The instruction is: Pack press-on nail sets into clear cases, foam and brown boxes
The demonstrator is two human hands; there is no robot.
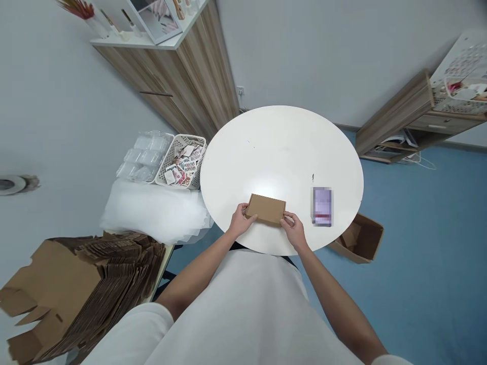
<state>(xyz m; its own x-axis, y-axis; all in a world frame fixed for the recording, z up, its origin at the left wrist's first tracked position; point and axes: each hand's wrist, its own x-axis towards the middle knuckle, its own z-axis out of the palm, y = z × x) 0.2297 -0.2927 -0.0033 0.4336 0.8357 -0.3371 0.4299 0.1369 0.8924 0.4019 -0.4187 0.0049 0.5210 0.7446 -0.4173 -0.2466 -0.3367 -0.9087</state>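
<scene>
A small closed brown cardboard box lies near the front edge of a round white table. My left hand grips the box's left end, fingers curled round its corner. My right hand pinches the box's right end. Both hands hold the box against the tabletop. To the right of the box lies a stack of purple cards, apart from my hands.
A white basket of small printed packets and clear plastic trays sit on a covered side table at left. Flat cardboard blanks are piled at lower left. An open carton stands on the blue floor at right. Wooden cabinets line the walls.
</scene>
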